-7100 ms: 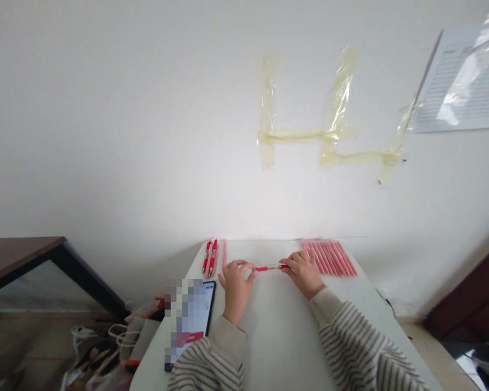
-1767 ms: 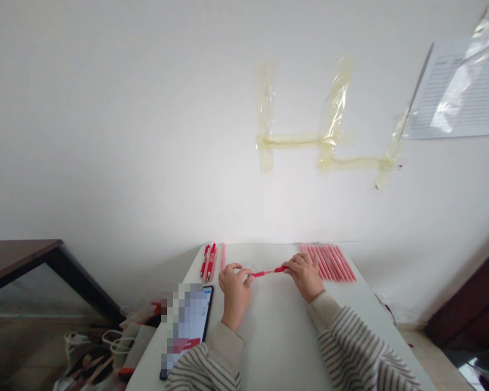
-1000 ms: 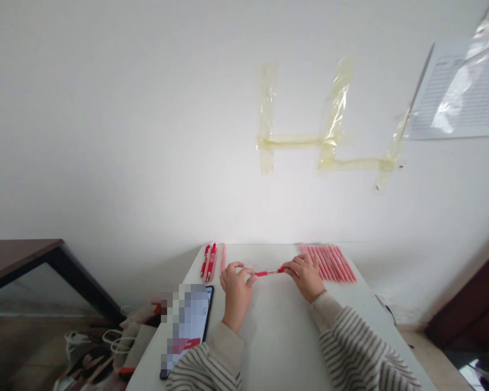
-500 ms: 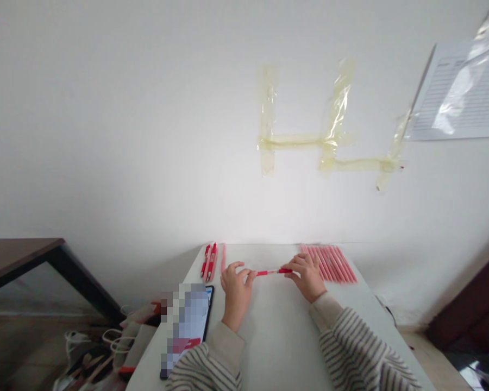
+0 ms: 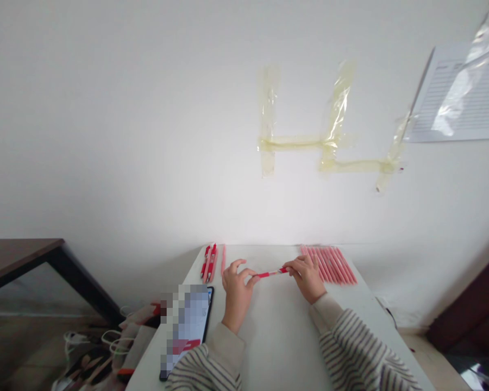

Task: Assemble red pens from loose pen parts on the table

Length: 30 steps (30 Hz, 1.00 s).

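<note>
Between my two hands a slim red pen [image 5: 272, 273] with a pale middle is held sideways above the white table. My left hand [image 5: 238, 290] pinches its left end between thumb and finger, the other fingers raised. On the right end, my right hand [image 5: 307, 276] has its fingertips closed and hides part of the pen. Several pink sticks [image 5: 329, 264], perhaps pen refills, lie side by side just beyond my right hand. Red pens [image 5: 212, 260] and pink sticks lie at the table's far left corner. A single pink stick [image 5: 223, 258] lies just left of my left hand.
A phone [image 5: 193, 326], its screen partly blurred out, lies along the left edge of the white table [image 5: 283, 336]. The wall stands right behind the table. Bags and cables [image 5: 93, 347] are piled on the floor at left, near a dark-framed table [image 5: 28, 255].
The pen has tilted slightly, its left end a little lower and its right end a little higher. Both hands keep their hold and have barely moved.
</note>
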{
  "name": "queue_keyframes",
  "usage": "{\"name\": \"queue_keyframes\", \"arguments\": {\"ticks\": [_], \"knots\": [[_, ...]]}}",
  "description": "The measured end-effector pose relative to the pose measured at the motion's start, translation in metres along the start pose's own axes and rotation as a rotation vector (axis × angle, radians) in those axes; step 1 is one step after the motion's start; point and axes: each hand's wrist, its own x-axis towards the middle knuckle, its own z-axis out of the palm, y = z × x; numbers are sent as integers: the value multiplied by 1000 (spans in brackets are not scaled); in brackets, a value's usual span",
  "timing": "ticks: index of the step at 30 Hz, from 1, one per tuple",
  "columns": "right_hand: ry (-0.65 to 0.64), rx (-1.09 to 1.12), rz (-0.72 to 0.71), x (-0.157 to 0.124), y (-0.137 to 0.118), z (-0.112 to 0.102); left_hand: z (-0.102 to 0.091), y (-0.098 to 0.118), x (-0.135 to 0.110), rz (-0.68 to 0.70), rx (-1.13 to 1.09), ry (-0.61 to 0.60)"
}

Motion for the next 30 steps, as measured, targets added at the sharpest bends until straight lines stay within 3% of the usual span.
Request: {"name": "queue_keyframes", "arguments": {"ticks": [7, 16, 22, 30], "knots": [[-43, -64, -84, 0, -3, -2, 1, -3, 0, -24, 35, 50], [12, -83, -47, 0, -3, 0, 2, -5, 0, 97, 42, 85], [1, -21, -2, -1, -4, 0, 2, -5, -1, 100, 47, 77], [-17, -41, -69, 0, -7, -5, 1, -5, 0, 47, 80, 93]]}}
